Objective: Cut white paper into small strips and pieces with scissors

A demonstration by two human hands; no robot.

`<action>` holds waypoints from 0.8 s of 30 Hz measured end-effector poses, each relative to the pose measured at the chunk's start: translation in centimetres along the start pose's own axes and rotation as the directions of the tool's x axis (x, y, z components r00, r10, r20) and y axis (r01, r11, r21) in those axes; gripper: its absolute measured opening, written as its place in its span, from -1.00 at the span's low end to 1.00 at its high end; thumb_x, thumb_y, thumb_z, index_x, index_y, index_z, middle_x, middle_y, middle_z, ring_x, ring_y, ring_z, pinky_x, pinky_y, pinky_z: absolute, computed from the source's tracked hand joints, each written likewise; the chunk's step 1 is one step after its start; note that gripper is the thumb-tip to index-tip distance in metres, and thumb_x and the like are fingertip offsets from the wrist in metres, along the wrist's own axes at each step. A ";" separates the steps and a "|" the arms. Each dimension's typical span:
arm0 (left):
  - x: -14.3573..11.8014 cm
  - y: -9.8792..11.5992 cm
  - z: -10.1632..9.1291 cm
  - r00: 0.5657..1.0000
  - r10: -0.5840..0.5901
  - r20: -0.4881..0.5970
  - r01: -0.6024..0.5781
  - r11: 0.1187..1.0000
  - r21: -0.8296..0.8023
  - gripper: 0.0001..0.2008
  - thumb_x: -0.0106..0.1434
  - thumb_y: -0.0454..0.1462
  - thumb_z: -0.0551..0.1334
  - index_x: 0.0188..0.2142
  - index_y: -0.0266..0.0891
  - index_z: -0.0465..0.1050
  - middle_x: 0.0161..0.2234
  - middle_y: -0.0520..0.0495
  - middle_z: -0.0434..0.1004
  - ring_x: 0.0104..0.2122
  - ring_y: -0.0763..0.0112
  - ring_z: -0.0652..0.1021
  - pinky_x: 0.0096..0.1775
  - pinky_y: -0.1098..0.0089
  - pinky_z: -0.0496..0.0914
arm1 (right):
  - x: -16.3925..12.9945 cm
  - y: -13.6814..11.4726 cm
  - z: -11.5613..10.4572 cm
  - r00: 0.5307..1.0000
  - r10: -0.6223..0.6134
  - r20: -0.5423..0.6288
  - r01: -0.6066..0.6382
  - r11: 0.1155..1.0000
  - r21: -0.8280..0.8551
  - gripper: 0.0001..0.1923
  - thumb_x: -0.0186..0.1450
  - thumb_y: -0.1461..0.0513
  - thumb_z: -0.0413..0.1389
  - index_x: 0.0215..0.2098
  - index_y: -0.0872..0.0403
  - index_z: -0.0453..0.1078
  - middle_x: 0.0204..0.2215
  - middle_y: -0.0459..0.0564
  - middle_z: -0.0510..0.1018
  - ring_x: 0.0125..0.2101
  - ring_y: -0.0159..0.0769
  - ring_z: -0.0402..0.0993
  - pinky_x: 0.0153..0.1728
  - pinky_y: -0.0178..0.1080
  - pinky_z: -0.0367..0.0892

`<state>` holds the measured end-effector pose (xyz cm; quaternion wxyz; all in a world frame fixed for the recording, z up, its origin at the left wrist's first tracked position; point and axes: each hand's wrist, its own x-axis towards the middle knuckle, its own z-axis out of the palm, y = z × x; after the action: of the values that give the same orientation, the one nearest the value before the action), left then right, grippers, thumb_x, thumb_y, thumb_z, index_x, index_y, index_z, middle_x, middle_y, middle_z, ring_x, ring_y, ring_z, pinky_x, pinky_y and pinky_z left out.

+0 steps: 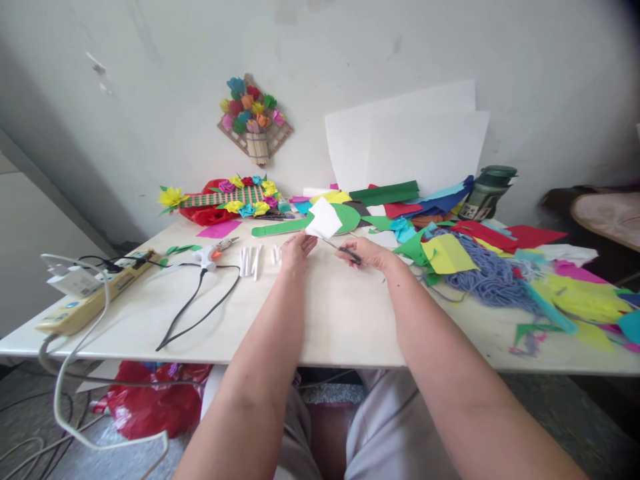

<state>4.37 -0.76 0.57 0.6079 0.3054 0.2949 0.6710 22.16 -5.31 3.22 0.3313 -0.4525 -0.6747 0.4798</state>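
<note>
My left hand [299, 249] has its fingers closed at the lower edge of a white piece of paper [325, 218], which is tilted up off the table. In my right hand [367, 253] are scissors with black handles [350, 255]; their metal blades point left at the paper's lower edge. Whether the blades are apart is too small to tell. Behind the paper lies a green flat piece with a rounded end and a long strip [277, 229], partly covered by the paper. Short white rolled sticks [250, 262] lie left of my left hand.
A glue gun [207, 257] with a black cord and a power strip [95, 293] are on the left. Blue-grey yarn [485, 270] and coloured paper scraps [450, 255] pile up on the right. A dark bottle [487, 193] and a flower-decorated craft piece [225, 199] stand along the wall.
</note>
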 end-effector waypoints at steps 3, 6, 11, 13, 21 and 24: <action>0.1 -0.1 -0.1 1.000 0.004 0.008 -0.004 1.000 0.009 -0.92 0.05 -0.35 0.24 -0.44 -0.37 0.39 -0.48 -0.12 0.53 -0.41 0.38 0.56 -0.12 0.27 0.40 | 0.2 0.4 -0.2 1.000 -0.010 0.014 0.011 0.999 -0.034 -0.74 0.01 0.10 0.17 -0.56 0.14 0.29 -0.75 -0.19 0.30 -0.77 -0.56 0.13 -0.76 -0.44 0.07; 0.0 -0.1 -0.2 1.000 0.006 0.015 -0.006 1.000 0.004 -0.91 0.07 -0.34 0.24 -0.42 -0.37 0.40 -0.46 -0.13 0.53 -0.39 0.35 0.57 -0.10 0.24 0.39 | 0.2 0.4 -0.2 1.000 -0.019 0.013 0.020 0.999 -0.048 -0.74 0.02 0.09 0.16 -0.55 0.13 0.29 -0.75 -0.19 0.30 -0.77 -0.56 0.13 -0.77 -0.43 0.07; -0.2 0.0 0.0 1.000 -0.005 0.001 0.005 1.000 -0.006 -0.89 0.04 -0.35 0.27 -0.41 -0.35 0.37 -0.46 -0.12 0.53 -0.40 0.35 0.57 -0.11 0.25 0.39 | 0.1 0.0 -0.1 0.999 -0.034 0.011 0.034 0.998 -0.043 -0.77 0.04 0.12 0.15 -0.55 0.13 0.28 -0.75 -0.19 0.28 -0.77 -0.56 0.13 -0.77 -0.45 0.06; -0.3 0.1 0.1 1.000 -0.014 0.002 0.014 1.000 -0.001 -0.88 0.03 -0.35 0.27 -0.42 -0.34 0.36 -0.48 -0.11 0.53 -0.42 0.36 0.57 -0.13 0.26 0.40 | 0.1 0.0 0.0 1.000 -0.026 0.007 0.027 0.999 -0.044 -0.77 0.04 0.13 0.15 -0.56 0.13 0.28 -0.75 -0.19 0.28 -0.77 -0.56 0.13 -0.77 -0.45 0.06; -0.1 0.2 -0.3 0.998 -0.039 0.058 0.039 0.999 -0.002 -0.96 0.06 -0.42 0.20 -0.43 -0.37 0.36 -0.48 -0.14 0.54 -0.43 0.36 0.57 -0.12 0.23 0.40 | 0.3 0.4 -0.3 1.000 0.009 0.015 -0.009 1.000 0.000 -0.75 0.01 0.12 0.18 -0.55 0.14 0.29 -0.74 -0.19 0.28 -0.77 -0.58 0.14 -0.79 -0.46 0.03; 0.0 0.4 -0.4 0.996 -0.057 0.068 0.056 0.998 0.010 -0.95 0.05 -0.44 0.18 -0.42 -0.38 0.37 -0.47 -0.14 0.54 -0.40 0.35 0.57 -0.11 0.23 0.39 | 0.2 0.3 -0.3 1.000 0.013 0.016 -0.013 1.000 0.011 -0.77 0.01 0.13 0.18 -0.53 0.14 0.31 -0.73 -0.19 0.28 -0.77 -0.57 0.15 -0.80 -0.46 0.04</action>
<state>3.79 -0.81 0.61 0.6351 0.3222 0.2852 0.6415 22.50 -4.96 3.02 0.3256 -0.4511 -0.6717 0.4892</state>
